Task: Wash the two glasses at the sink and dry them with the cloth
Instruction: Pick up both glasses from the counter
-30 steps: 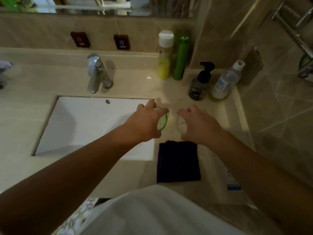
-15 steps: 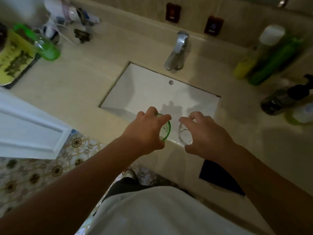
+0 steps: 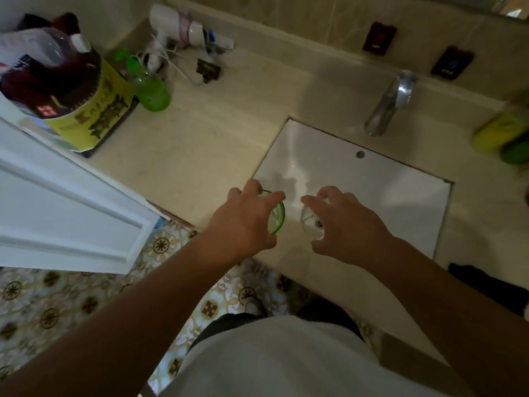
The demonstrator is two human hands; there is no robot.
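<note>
Our left hand (image 3: 243, 222) curls over the top of the green-rimmed glass (image 3: 277, 214), fingers and thumb wrapped round its rim, and our right hand (image 3: 346, 224) grips the clear glass (image 3: 310, 222) the same way from above. Both glasses hang close together, not touching, over the near left part of the white sink (image 3: 372, 179). Through the clear glass we see what looks like the drain, though it is too blurred to be certain. The chrome tap (image 3: 390, 103) stands behind the basin, its spout pointing toward the bowl. The dark cloth (image 3: 486, 285) lies on the beige counter (image 3: 214, 144) at the near right corner of the sink, partly hidden by our right forearm.

On the counter's far left we see a yellow-labelled box (image 3: 94, 116) with a clear bottle (image 3: 48, 47) on it, a green pump bottle (image 3: 151, 87) just beside it, and a white hair dryer (image 3: 177, 30) with its cord near the wall. A yellow and green bottle pair (image 3: 503, 136) sits blurred at the right edge. A white door (image 3: 63, 207) stands left of us above the patterned floor (image 3: 57, 305).
</note>
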